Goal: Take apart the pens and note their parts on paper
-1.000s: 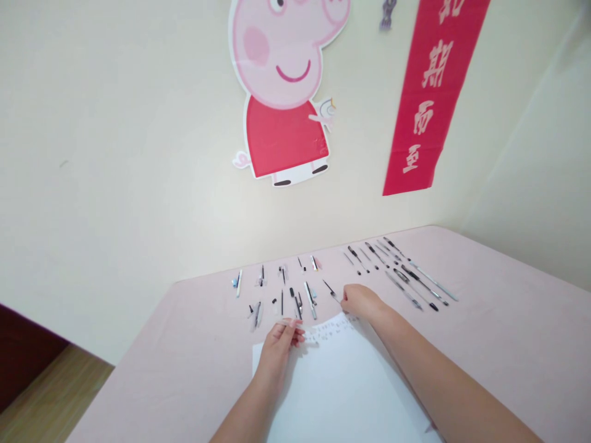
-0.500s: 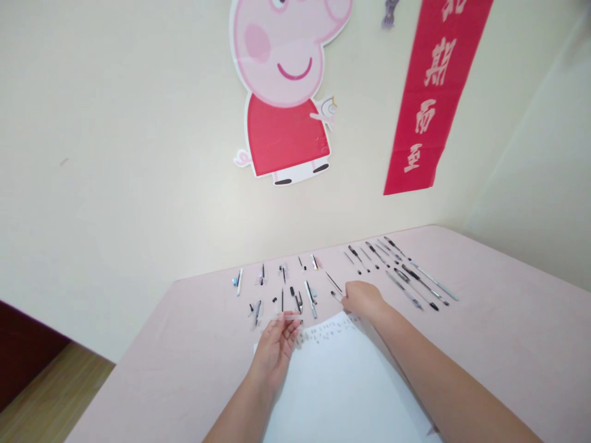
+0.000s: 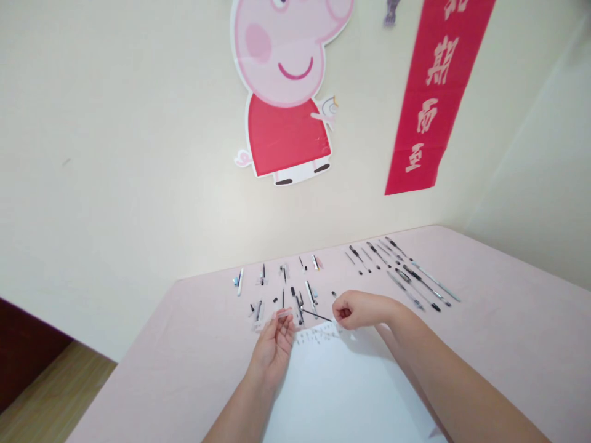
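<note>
My left hand is curled palm up at the paper's left edge, its fingertips closed around a clear pen barrel. My right hand is closed in a pinch over the top of the paper. From its fingers a thin dark pen refill points left, its tip toward the left hand and apart from the barrel. A small black cap lies just beyond the right hand. The white paper has rows of small dark marks along its top edge, partly hidden by the right hand.
Several pen parts lie left of centre, among them a white pen piece and a black refill. At the right are rows of pens, including a black one. The pink tabletop meets the wall behind.
My right hand has moved slightly left and nearer me, lifting the refill from the table to point at my left hand. The left hand has shifted slightly left with the barrel.
</note>
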{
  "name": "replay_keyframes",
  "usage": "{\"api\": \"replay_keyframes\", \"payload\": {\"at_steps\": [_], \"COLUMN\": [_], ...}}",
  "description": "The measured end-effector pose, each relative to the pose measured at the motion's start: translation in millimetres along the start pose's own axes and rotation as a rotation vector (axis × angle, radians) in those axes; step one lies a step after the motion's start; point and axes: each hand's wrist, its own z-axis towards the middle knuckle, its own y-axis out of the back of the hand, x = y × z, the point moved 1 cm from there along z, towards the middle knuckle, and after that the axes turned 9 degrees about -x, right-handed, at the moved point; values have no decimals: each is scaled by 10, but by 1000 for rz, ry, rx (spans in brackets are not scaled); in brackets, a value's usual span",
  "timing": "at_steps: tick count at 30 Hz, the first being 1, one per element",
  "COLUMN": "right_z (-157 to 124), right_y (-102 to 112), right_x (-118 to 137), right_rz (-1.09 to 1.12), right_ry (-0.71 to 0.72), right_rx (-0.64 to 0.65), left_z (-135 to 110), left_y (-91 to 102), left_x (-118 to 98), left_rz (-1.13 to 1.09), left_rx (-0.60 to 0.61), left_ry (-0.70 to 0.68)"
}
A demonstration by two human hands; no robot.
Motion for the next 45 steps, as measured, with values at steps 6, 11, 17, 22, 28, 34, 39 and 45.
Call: {"api": "replay_keyframes", "payload": {"at_steps": [6, 11, 17, 22, 28, 34, 39, 45], "right_z": [-7, -13, -21, -27, 32, 111, 173, 232], "right_y": [-5, -3, 20, 42, -41, -198, -279, -332], "right_x": [-5, 26, 17, 8, 90, 62, 31, -10], "right_rz": [-23, -29, -25, 128, 291, 538, 658, 691], "right_ry": [2, -16, -67, -177, -186, -118, -143, -136], "right_rx": [3, 13, -6, 14, -14, 17, 31, -35], "left_z": [-29, -39, -56, -97, -130, -154, -163, -179], "left_y": [-20, -32, -32, -50, -87, -106, -96, -100], "left_x": [-17, -18, 7, 27, 39, 39, 52, 63], "left_rz": [-38, -6, 81, 159, 202, 203, 235, 256], "left_rx": [-11, -4, 22, 39, 21, 39, 89, 101], "left_ry": [30, 18, -37, -79, -63, -40, -7, 28]}}
